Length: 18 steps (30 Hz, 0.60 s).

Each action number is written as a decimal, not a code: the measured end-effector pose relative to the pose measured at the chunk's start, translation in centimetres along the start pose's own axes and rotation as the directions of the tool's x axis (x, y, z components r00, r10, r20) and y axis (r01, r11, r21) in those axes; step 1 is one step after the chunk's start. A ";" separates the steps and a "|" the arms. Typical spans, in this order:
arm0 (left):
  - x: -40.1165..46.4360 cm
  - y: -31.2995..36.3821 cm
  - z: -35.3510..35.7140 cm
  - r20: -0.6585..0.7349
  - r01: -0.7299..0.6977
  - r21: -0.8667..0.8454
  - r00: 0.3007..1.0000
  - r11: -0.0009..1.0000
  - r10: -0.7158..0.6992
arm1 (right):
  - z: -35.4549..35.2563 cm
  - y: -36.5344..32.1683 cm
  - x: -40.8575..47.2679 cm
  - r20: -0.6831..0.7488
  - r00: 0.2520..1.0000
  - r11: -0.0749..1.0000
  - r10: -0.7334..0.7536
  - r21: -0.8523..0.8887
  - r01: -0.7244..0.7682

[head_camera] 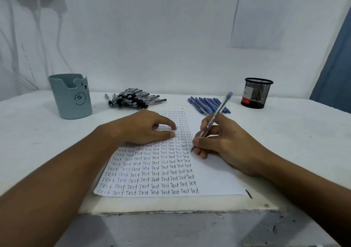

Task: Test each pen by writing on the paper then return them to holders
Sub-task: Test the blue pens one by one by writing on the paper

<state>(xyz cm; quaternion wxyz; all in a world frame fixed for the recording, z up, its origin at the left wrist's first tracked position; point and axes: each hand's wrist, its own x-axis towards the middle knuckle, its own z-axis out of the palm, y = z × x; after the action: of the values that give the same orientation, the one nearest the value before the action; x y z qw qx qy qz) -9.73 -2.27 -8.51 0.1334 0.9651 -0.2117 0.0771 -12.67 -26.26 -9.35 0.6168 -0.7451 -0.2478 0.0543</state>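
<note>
Right of centre, right hand (220, 142) pinching a clear-barrelled blue pen (212, 119), tip down-left on the sheet of paper (214, 172), blue cap slanting to the upper right. Left hand (140, 128) pressed flat on the paper's rows of "Test", fingers extended. Behind, heap of black pens (133, 98) and row of blue pens (205, 103); smooth blue-grey bear cup (71, 95) at left, black wire-mesh cup (256, 93) at right.

Blue pen (214, 118) tilted, tip on paper (212, 172) (rows of "Test").
</note>
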 end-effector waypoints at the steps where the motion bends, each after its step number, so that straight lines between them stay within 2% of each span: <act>1: 0.0 0.0 0.0 0.000 0.002 0.000 1.000 1.000 -0.002 | 0.0 0.0 0.0 -0.003 1.000 1.000 -0.004 -0.023 0.004; 3: 0.0 0.0 0.0 -0.001 0.004 -0.004 1.000 1.000 -0.004 | 0.1 -0.2 -0.1 0.006 1.000 0.999 0.003 -0.049 -0.002; 8: 0.0 0.0 0.0 -0.006 0.001 -0.010 1.000 1.000 -0.001 | -0.1 -0.3 0.0 0.006 0.999 0.998 0.044 0.050 -0.044; 12: 0.0 0.1 -0.1 -0.007 0.003 -0.016 1.000 1.000 -0.003 | 0.2 -0.1 0.1 -0.013 1.000 0.999 0.011 -0.042 -0.012; 16: 0.0 0.1 0.0 -0.007 0.004 -0.016 1.000 1.000 -0.005 | -0.1 -0.2 0.0 -0.019 0.999 0.999 0.029 0.040 -0.028; 18: 0.0 0.1 0.0 -0.004 0.002 -0.025 1.000 1.000 -0.002 | -0.1 -0.1 0.0 0.008 1.000 1.000 0.015 0.001 -0.015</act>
<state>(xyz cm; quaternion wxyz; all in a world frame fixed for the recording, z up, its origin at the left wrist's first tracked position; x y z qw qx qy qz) -9.78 -2.33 -8.50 0.1459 0.9634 -0.2114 0.0765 -12.64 -26.34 -9.18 0.6158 -0.7463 -0.2447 0.0619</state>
